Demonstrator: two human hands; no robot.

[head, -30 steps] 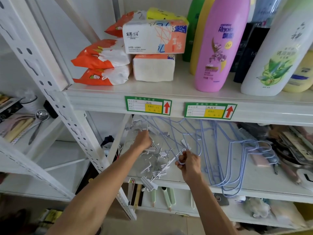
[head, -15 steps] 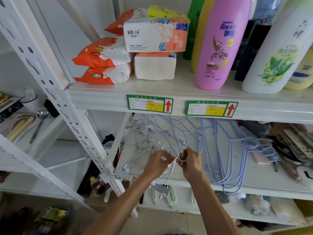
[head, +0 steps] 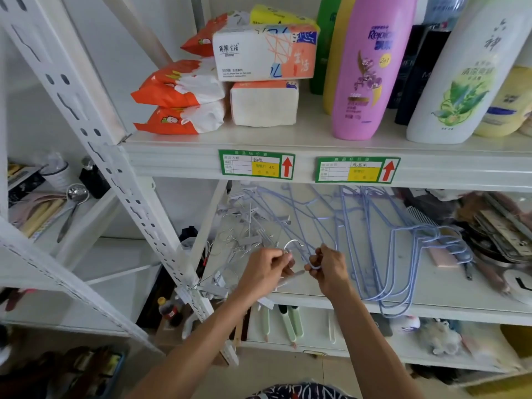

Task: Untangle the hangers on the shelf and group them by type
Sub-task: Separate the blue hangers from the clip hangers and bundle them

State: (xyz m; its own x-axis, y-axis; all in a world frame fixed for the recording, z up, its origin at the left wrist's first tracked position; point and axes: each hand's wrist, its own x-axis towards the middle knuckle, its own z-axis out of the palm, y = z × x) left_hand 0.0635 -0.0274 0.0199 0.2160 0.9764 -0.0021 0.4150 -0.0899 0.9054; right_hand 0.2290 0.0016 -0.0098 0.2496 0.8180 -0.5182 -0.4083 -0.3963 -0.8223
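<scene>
Bright, even daylight, soft faint shadows, strong wide-angle bending at edges, slight blur in lower corners

The pink bottle [head: 371,67] reads "Rejoice" in blue near its top, with a small "2in1" badge below. The tissue pack [head: 264,51] carries Chinese characters over small Latin script too fine to read, and "300" beneath. On the shelf edge [head: 172,162], two green-bordered tags each bear a red up arrow: the left tag [head: 256,165] shows handwritten characters and "4.5" on yellow, the right tag [head: 357,169] handwriting only.
</scene>
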